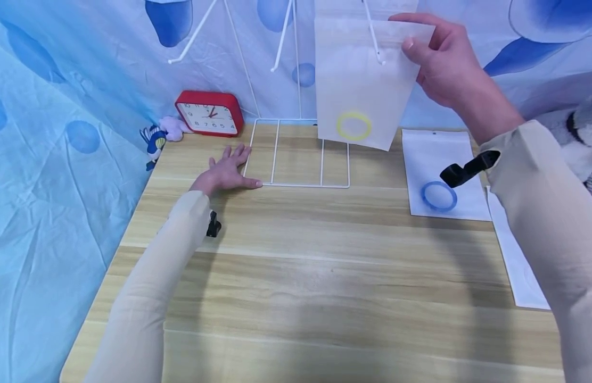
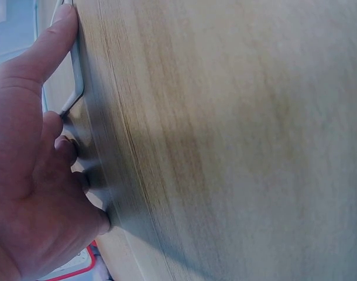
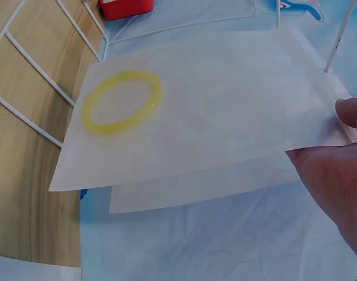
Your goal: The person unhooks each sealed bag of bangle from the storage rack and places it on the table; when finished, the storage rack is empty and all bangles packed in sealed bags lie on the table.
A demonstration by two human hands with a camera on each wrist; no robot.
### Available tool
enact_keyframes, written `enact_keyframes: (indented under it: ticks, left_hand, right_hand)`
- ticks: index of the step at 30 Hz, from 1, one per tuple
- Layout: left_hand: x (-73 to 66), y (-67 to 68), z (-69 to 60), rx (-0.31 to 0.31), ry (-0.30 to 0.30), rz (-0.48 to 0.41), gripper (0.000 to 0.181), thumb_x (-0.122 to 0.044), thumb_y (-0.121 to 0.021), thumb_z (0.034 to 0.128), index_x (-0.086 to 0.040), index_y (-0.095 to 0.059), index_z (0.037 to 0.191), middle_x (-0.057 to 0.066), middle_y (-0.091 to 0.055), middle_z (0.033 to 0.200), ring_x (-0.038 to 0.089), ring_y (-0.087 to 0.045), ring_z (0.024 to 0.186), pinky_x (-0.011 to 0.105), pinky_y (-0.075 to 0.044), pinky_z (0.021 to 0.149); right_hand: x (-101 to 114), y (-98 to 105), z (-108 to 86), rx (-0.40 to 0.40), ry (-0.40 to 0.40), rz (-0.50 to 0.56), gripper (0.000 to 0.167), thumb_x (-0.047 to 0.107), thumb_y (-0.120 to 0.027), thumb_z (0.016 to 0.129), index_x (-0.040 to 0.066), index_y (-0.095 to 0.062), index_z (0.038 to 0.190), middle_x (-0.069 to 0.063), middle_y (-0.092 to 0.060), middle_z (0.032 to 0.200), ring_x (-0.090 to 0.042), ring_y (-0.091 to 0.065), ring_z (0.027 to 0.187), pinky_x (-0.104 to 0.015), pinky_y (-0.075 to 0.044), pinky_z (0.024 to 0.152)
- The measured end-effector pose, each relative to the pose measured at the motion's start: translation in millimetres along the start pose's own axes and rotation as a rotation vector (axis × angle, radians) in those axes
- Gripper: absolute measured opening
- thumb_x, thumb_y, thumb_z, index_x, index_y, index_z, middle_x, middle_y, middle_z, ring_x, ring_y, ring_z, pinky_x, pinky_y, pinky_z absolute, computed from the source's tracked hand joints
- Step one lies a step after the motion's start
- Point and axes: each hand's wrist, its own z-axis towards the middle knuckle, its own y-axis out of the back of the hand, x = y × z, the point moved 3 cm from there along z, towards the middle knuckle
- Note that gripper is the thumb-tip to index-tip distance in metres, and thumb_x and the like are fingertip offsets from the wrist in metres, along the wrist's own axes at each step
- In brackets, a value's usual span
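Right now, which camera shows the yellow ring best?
The right wrist view: the yellow ring looks biggest there, and whole, near one end of the white bag. The head view shows it whole too, but smaller. The left wrist view doesn't show it.

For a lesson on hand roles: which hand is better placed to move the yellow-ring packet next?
Probably the right hand: it pinches the packet by its upper corner, near a hook. The left hand is farther away, its thumb touching the wire rack.

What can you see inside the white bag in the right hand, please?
A yellow ring shows through the white bag, near its lower edge. Anything paler inside could be hidden by the cloudy material.
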Motion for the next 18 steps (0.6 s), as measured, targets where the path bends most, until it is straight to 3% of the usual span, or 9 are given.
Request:
enact_keyframes:
  ticks: [12,18]
  left_hand:
    - [-2.1,1.4,-0.5,-0.015,-0.007,0.014,0.113,-0.061,-0.07,0.0841,-0.016,-0.001,0.162,0.01,0.008,0.167,0.038,0.017,0.148,0.07,0.011,0.109]
    - [-0.8,2.6,0.6,-0.008,-0.004,0.009,0.113,-0.061,-0.07,0.0844,-0.017,0.0,0.162,0.01,0.008,0.167,0.038,0.018,0.148,0.069,0.012,0.109]
  right_hand:
    - [-0.3,-1.7,-18.9,0.022,0.014,-0.025,0.038,0.014,-0.062,0.097,0.011,-0.063,0.135,-0.011,-0.052,0.139,-0.026,-0.052,0.124,-0.025,-0.053,0.089]
    - [0.0,-2.8,-25.6,0.036,0.019,0.032,0.035,0.011,-0.063,0.098,0.006,-0.063,0.133,-0.013,-0.053,0.137,-0.028,-0.054,0.122,-0.026,-0.053,0.087]
